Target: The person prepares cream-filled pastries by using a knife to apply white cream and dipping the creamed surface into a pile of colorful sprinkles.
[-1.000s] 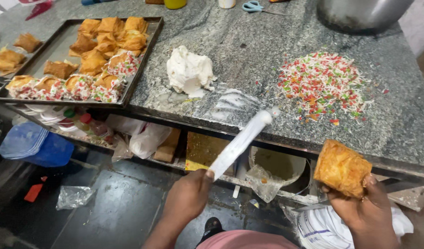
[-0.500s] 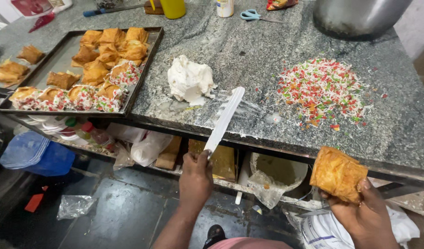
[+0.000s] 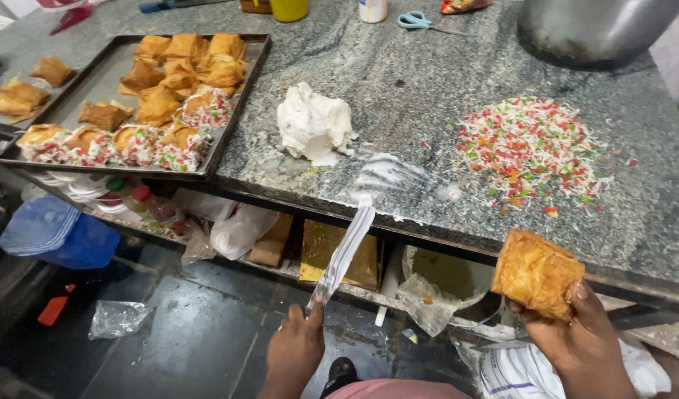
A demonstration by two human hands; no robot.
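We wipe the knife on the surface edge.
Our left hand (image 3: 295, 355) grips the white knife (image 3: 344, 255); its tip has dropped from the air onto the grey surface (image 3: 428, 89), near the cream (image 3: 313, 125). Our right hand (image 3: 575, 340) still holds the pastry (image 3: 537, 272).

Far left, a dark tray (image 3: 239, 111) of golden pastries (image 3: 184, 70). Mid-counter, a white cream lump (image 3: 313, 124); right, scattered coloured sprinkles (image 3: 531, 148). Far edge: scissors (image 3: 417, 20), steel pot (image 3: 590, 29). Below left, blue bag (image 3: 55, 233).
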